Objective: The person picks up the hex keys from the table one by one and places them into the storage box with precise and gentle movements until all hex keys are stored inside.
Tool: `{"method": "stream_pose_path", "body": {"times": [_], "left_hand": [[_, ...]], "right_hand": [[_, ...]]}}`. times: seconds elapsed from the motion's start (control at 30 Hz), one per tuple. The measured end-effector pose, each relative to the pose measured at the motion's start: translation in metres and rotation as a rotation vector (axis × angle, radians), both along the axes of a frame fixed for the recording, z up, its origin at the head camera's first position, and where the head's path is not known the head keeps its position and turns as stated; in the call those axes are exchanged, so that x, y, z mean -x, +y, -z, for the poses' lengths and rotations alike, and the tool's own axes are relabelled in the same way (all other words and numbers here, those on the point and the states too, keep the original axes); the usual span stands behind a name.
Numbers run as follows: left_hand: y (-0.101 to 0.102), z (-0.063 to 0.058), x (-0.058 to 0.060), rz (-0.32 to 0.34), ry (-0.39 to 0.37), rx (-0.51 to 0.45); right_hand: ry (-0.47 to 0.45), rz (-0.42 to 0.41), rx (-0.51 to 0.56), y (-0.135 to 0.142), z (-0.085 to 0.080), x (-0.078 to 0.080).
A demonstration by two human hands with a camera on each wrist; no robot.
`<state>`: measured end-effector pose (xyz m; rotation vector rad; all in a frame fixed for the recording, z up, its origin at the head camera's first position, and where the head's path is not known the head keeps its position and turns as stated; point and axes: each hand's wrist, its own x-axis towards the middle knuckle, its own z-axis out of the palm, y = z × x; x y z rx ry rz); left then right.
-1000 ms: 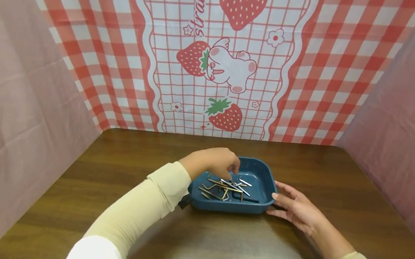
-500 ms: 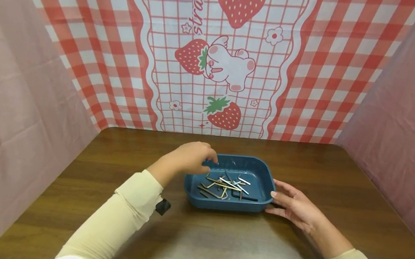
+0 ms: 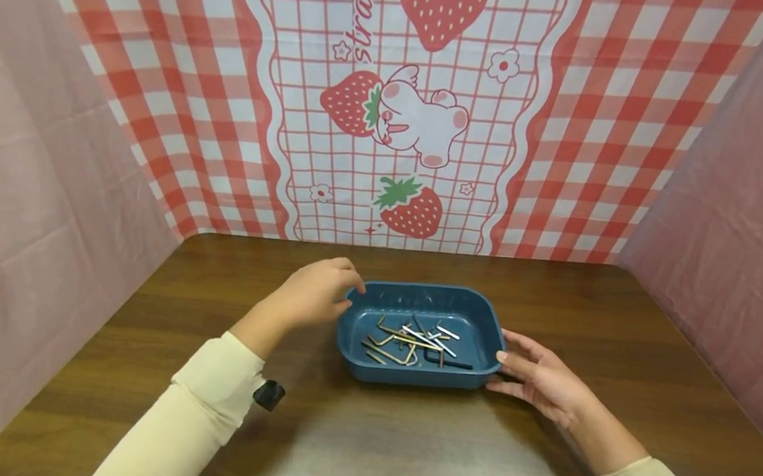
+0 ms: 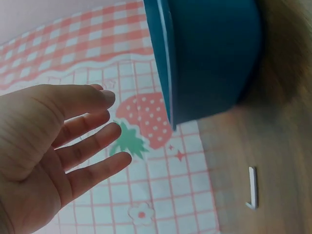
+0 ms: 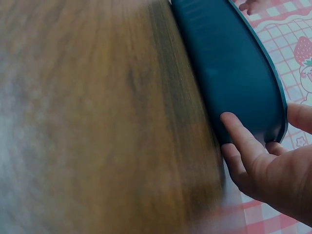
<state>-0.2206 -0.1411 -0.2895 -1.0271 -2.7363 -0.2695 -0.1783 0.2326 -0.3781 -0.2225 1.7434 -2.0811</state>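
Note:
A blue rectangular tray (image 3: 417,377) holds a loose heap of L-shaped hex keys, among them a silver one (image 3: 449,333) and a black one (image 3: 455,365). My left hand (image 3: 312,296) hovers at the tray's far left corner, fingers loosely spread with nothing in them; its fingertips overlap the rim in the head view. On the tray's right end, my right hand (image 3: 544,389) grips the wall, thumb at the rim and fingers (image 5: 243,141) against the outside. A single silver hex key (image 4: 252,187) lies on the table beyond the tray in the left wrist view.
The brown wooden table (image 3: 205,433) runs back to a red-checked strawberry cloth (image 3: 390,134). Pink curtains hang at the left (image 3: 64,168) and right (image 3: 738,236). A small black device (image 3: 268,394) sits on the left wrist.
My left hand has moved left, from over the hex keys inside the tray to its left rim, empty. The right hand keeps its hold on the tray's right end.

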Motion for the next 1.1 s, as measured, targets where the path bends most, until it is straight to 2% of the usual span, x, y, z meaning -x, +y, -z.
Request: {"method": "stream_pose_path", "body": {"times": [0.13,0.37,0.47,0.6,0.83,1.1], "left_hand": [[-0.014,0.006,0.000,0.002,0.029,-0.028],[-0.033,0.015,0.000,-0.048,-0.023,0.013],[-0.040,0.020,0.002,-0.045,-0.028,0.026],[-0.047,0.029,0.006,-0.028,-0.026,0.014],[-0.055,0.045,0.017,-0.059,-0.129,0.042],[-0.060,0.062,0.032,-0.055,-0.182,0.058]], "right_hand": [[0.014,0.007,0.005,-0.001,0.001,0.000],[0.019,-0.007,0.015,-0.002,0.002,0.000],[0.012,-0.009,0.015,-0.002,0.002,-0.001],[0.013,-0.006,0.016,-0.001,0.001,-0.001],[0.021,-0.008,0.024,-0.001,0.002,-0.001],[0.036,-0.005,0.022,0.001,0.002,-0.002]]}}
